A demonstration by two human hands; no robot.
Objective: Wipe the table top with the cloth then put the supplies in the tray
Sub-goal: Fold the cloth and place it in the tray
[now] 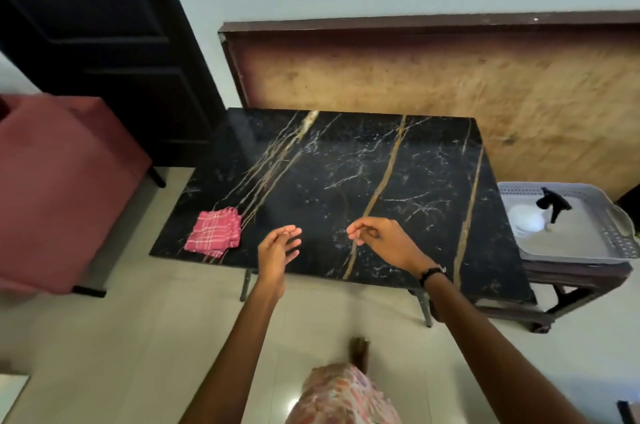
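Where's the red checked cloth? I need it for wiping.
The folded red checked cloth lies on the black marble table's near-left corner, left of the empty left hand.

2 bare hands hovering over near edge of black marble table [346, 164]: left hand [277, 252] loosely spread, right hand [377, 240] with fingers curled, both holding nothing. Folded pink plaid cloth [214, 232] lying at near-left corner. Spray bottle [535, 214] lying in grey tray [609, 247] on low stand right of table.

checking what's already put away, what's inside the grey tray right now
A spray bottle with a black trigger head lies inside the tray. The rest of its floor looks bare; the tray's near wall hides a strip of it.
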